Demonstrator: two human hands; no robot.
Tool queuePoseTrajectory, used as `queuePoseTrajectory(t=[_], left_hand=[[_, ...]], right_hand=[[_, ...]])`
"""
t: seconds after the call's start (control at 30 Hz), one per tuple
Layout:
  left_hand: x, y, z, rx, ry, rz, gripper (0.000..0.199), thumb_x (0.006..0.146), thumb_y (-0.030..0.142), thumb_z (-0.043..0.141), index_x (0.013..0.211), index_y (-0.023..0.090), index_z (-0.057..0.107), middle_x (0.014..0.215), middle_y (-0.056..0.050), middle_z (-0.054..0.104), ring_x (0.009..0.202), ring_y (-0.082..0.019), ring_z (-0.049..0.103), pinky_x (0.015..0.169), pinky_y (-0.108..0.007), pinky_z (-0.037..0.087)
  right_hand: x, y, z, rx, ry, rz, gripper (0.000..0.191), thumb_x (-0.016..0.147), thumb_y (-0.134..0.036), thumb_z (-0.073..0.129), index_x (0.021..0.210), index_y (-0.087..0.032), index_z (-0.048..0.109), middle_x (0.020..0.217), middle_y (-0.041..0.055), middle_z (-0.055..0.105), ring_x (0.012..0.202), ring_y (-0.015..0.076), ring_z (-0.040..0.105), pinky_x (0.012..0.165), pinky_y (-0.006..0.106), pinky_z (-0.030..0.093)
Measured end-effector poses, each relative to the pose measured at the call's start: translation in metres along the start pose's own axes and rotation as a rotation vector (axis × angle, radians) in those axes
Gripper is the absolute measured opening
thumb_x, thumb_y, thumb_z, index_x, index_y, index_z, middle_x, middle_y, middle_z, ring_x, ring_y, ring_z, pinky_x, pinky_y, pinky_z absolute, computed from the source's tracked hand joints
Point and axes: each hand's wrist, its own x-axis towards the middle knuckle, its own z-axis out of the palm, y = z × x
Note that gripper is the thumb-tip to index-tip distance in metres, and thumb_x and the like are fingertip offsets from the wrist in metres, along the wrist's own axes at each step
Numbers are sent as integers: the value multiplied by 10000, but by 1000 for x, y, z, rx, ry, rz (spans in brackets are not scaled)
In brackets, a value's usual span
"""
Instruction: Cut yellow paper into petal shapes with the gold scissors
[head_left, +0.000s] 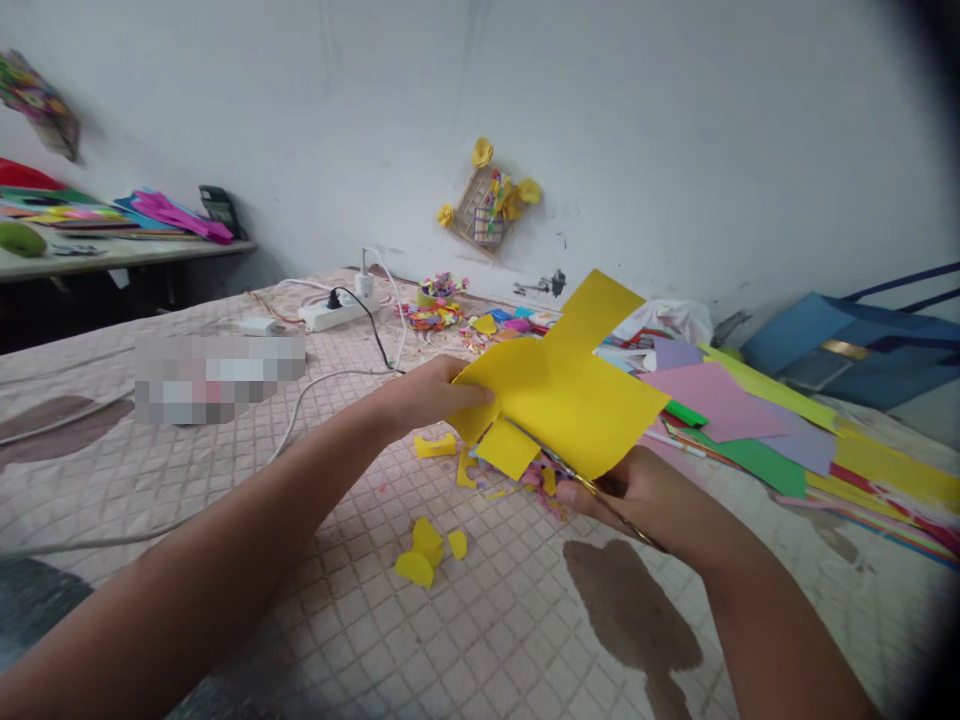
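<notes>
Quilted cloth: yellow sheet raised above it

We have the sheet in front, its upper strip slanting away rightward. Our left hand pinches its left edge; our right hand grips scissors meeting its lower edge, angled toward the left hand.

Hand clearance over the surface
Passage: between the forearms, above yellow scraps. Obstructions: yellow sheet ahead, coloured papers right, power strip left.

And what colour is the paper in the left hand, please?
The paper is plain yellow; the head view shows it.
</notes>
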Motion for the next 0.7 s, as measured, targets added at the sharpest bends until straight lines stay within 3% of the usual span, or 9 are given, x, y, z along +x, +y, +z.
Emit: queuePoseTrajectory(t=[0.23,0.4,0.57,0.7], left_hand=[[0,-1,3,-24,-49,30,261,669,251,581,889,117,620,841,-59,661,758,-190,618,689,-286,475],[1,-3,3,-24,-76,24,249,673,241,573,888,128,626,836,-47,666,755,-186,625,704,-291,485],[1,-4,3,-14,-60,31,257,683,239,572,903,116,623,832,-51,658,744,-178,620,692,-288,480],[1,-2,3,-61,-33,29,265,678,246,583,905,112,611,804,-49,651,713,-167,614,666,-276,474]], right_hand=[[0,-7,2,6,38,-90,332,790,-428,552,1079,-272,600,1073,57,652,1006,280,587,780,356,501],[-1,-4,4,1,-29,-97,278,799,-406,551,1023,-259,626,1013,65,676,945,267,618,830,389,482],[0,-6,3,104,3,-53,255,772,-423,587,974,-280,649,985,46,693,931,260,626,748,341,507],[4,-3,1,44,0,-6,284,751,-424,599,978,-261,650,947,59,699,869,275,629,649,317,492]])
